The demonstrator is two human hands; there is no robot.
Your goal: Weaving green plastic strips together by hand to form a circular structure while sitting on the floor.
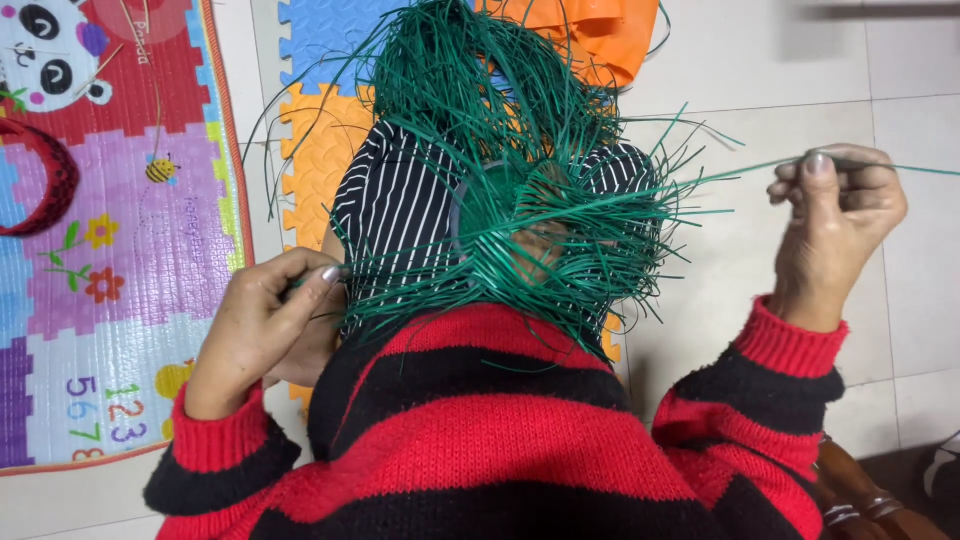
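A tangled mass of thin green strips (520, 200) fills the middle of the frame, resting on the lap of a person in a red and black striped sweater (480, 430) and black trousers with white pinstripes (395, 210). The strips are flat, narrow and glossy, woven tight around a round core and splaying outward as loose ends in every direction; the densest sheaf fans toward the top of the frame. They are far too many to count.

One single strand (750, 168) is drawn out taut from the bundle toward the right edge of the frame, its long axis almost level, rising slightly to the right. The right hand (835, 215), in the upper right, pinches this strand between thumb and curled fingers, the grip pressed together on it. The left hand (265, 325), at the lower left of the bundle, has its grip closed around the ends of a few green strips beside the trousers.

Two hands are visible, both the person's own. Beneath lie a pale tiled floor (900, 300), one printed play mat (110, 250) at the left, and foam puzzle tiles (315, 140) in blue and orange near the top.
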